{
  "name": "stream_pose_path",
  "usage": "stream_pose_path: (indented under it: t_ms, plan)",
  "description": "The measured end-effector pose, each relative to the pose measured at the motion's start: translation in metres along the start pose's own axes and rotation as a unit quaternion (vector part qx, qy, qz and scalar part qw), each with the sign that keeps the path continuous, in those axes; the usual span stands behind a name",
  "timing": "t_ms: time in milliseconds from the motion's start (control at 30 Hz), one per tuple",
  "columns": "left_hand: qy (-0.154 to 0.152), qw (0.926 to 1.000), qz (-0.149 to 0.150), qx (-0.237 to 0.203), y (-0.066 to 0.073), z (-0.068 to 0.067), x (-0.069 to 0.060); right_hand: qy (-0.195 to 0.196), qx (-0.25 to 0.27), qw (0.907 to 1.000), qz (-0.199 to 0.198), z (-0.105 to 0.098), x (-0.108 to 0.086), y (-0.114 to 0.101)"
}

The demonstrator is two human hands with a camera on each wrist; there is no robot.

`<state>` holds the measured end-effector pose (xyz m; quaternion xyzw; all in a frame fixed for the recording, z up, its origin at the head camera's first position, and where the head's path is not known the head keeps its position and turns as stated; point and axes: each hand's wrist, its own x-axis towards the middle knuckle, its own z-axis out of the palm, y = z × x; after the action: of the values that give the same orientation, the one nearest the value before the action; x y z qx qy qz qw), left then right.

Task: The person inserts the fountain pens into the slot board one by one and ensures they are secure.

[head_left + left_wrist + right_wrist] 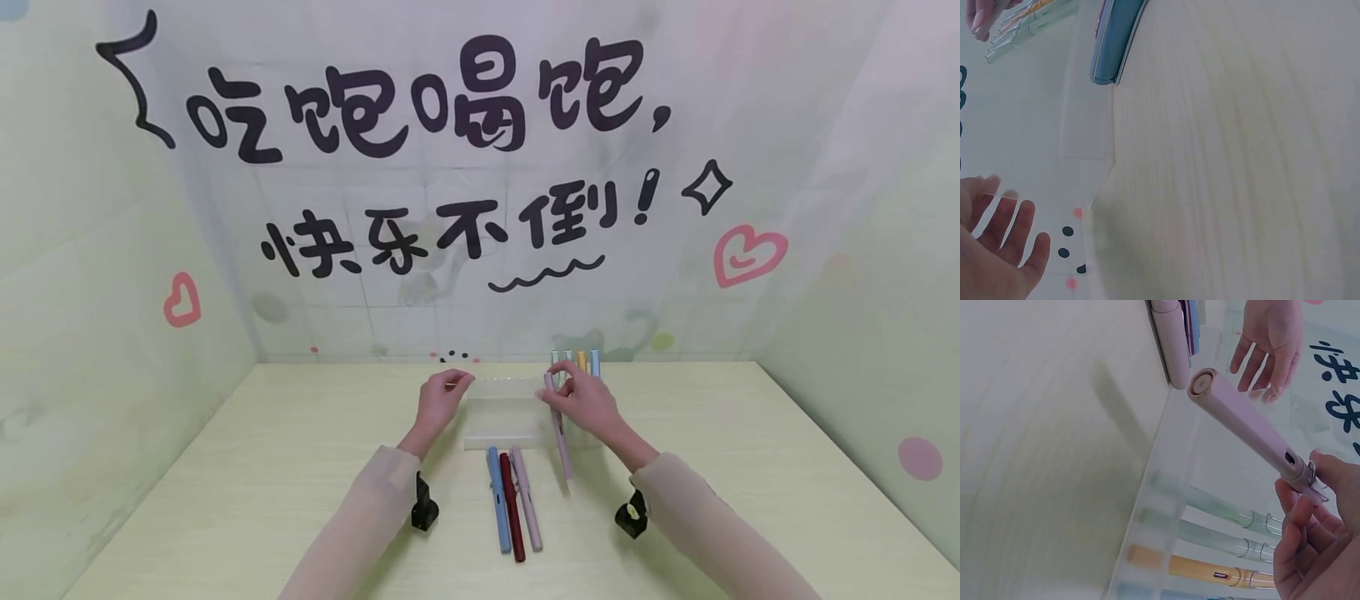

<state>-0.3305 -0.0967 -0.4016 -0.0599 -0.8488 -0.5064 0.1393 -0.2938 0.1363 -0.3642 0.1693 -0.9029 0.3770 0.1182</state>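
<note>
A clear plastic case (504, 417) stands on the table, its upper left edge pinched between thumb and fingers of my left hand (441, 402). My right hand (588, 404) holds a light purple pen (558, 433) by its clip end, the other end hanging down toward the front. In the right wrist view the same pen (1244, 422) is above the case, in front of several pens in its slots, among them an orange pen (1210, 570) and a green pen (1219, 508). The left wrist view shows the left hand (1000, 250) at the case's corner.
In front of the case lie a blue pen (499, 500), a dark red pen (512, 508) and a pink-purple pen (527, 500), side by side on the table (300, 500). Behind the table is a printed backdrop (450, 183), with more of it on both sides.
</note>
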Motion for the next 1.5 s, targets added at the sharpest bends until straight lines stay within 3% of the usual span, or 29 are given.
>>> stream_pose_path:
  t_ms: [700, 1067, 1500]
  plan:
    - [0.002, 1.0, 0.001, -0.001, 0.001, -0.001, 0.001, 0.062, -0.021, 0.9978, 0.0, -0.013, 0.028, -0.011]
    - [0.0, 1.0, 0.001, -0.002, 0.001, -0.001, 0.001, 0.113, -0.028, 0.9931, -0.011, -0.008, 0.034, -0.011]
    - [-0.001, 1.0, -0.005, -0.003, 0.001, 0.0, -0.001, 0.132, -0.042, 0.9904, 0.004, 0.004, 0.036, -0.007]
